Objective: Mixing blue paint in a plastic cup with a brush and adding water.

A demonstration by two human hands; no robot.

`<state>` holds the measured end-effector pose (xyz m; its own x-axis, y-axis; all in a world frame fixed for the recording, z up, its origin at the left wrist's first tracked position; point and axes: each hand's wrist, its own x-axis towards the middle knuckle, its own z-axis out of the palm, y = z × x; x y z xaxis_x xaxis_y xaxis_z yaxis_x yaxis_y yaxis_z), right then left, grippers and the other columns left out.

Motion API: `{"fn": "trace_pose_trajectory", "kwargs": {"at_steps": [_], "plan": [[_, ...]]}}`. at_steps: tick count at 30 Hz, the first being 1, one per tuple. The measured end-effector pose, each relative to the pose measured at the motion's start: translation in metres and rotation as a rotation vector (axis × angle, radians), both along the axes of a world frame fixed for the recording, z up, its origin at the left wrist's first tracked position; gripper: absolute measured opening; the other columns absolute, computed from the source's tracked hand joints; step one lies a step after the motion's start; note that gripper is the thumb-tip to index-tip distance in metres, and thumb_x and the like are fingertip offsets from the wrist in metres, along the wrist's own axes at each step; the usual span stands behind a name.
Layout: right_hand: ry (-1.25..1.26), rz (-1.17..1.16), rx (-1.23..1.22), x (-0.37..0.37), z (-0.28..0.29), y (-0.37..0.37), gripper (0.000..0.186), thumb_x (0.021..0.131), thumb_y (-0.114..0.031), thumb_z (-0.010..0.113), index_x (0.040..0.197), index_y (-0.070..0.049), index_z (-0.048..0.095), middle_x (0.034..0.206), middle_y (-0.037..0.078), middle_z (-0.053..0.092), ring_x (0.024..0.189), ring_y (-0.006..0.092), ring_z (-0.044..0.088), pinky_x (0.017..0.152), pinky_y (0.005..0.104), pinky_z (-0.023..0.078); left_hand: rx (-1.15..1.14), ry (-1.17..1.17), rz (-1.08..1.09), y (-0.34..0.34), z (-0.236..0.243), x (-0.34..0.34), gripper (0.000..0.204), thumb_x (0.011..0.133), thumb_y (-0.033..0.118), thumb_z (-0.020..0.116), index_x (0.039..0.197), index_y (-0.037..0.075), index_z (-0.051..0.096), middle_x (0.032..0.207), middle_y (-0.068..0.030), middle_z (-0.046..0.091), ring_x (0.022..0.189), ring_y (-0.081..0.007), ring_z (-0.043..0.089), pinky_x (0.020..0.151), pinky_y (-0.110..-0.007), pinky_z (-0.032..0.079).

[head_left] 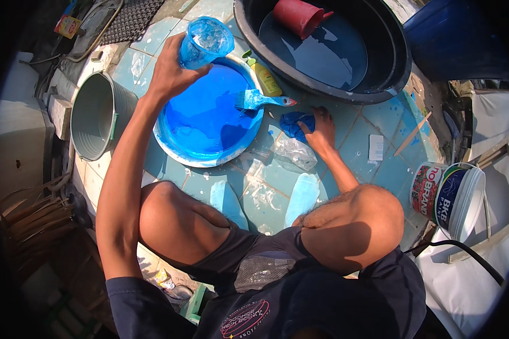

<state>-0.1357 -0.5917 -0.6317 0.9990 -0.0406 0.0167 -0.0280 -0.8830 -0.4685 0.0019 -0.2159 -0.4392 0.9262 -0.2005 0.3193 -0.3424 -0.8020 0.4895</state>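
Note:
My left hand [174, 70] is closed round a blue-tinted plastic cup [207, 42], raised over the far left edge of a round white basin [165, 144]. Bright blue paint [201, 113] fills the basin. A paint-covered brush [257, 100] lies across its right rim, bristles over the paint and handle pointing right. On the tiles to the right, my right hand [322, 133] grips a crumpled dark blue cloth [294, 125]. Just nearer lies a crumpled clear plastic piece [296, 152]. Beyond the brush stands a yellow-green bottle [266, 79].
A large black tub [387, 56] with water and a red dipper [300, 17] stands at the far right. A grey bucket [96, 116] lies tilted at left, a paint pail [449, 198] at right. A wooden stick [413, 134] and white packet [375, 147] lie on the tiles.

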Motion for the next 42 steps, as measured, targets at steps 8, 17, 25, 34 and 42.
{"fn": "trace_pose_trajectory", "kwargs": {"at_steps": [8,17,25,34,42], "plan": [[0.056,0.310,0.206,0.038,-0.001,-0.013,0.026,0.090,-0.026,0.067,0.112,-0.013,0.071,0.107,0.014,0.069,0.104,0.0355,0.063,0.094,0.0448,0.048,-0.013,0.057,-0.032,-0.012,0.001,-0.002,0.077,0.071,0.030,0.088,0.133,0.000,0.053,0.128,-0.0207,0.058,0.118,-0.0331,0.060,0.101,-0.041,0.048],[0.462,-0.041,0.455,0.019,-0.013,-0.020,0.032,0.096,-0.030,0.060,0.111,-0.002,0.068,0.103,0.018,0.073,0.097,0.0313,0.070,0.089,0.0390,0.051,-0.058,0.136,-0.056,-0.002,-0.008,0.005,0.084,0.069,0.030,0.088,0.136,-0.002,0.050,0.130,-0.0222,0.058,0.118,-0.0340,0.061,0.101,-0.040,0.050],[0.258,-0.024,0.424,0.002,-0.018,-0.014,0.030,0.094,-0.032,0.063,0.109,-0.008,0.072,0.109,0.017,0.072,0.099,0.0324,0.069,0.089,0.0376,0.052,-0.093,0.138,-0.104,-0.004,-0.011,0.004,0.082,0.069,0.031,0.088,0.136,0.000,0.051,0.127,-0.0204,0.060,0.116,-0.0333,0.062,0.100,-0.040,0.050],[0.538,-0.181,0.679,0.005,-0.006,-0.016,0.026,0.089,-0.026,0.071,0.100,-0.002,0.073,0.090,0.014,0.073,0.082,0.0325,0.068,0.075,0.0359,0.051,-0.110,0.170,-0.240,-0.013,-0.014,-0.008,0.080,0.069,0.032,0.087,0.135,0.002,0.052,0.128,-0.0194,0.060,0.117,-0.0338,0.062,0.101,-0.042,0.050],[-0.091,0.833,0.081,-0.081,0.024,0.015,0.015,0.074,-0.008,0.075,0.089,-0.010,0.072,0.115,0.007,0.066,0.113,0.0287,0.062,0.099,0.0449,0.048,-0.064,0.155,-0.240,-0.015,-0.012,-0.009,0.081,0.069,0.032,0.087,0.136,0.002,0.052,0.128,-0.0196,0.060,0.117,-0.0348,0.061,0.101,-0.043,0.050]]}}
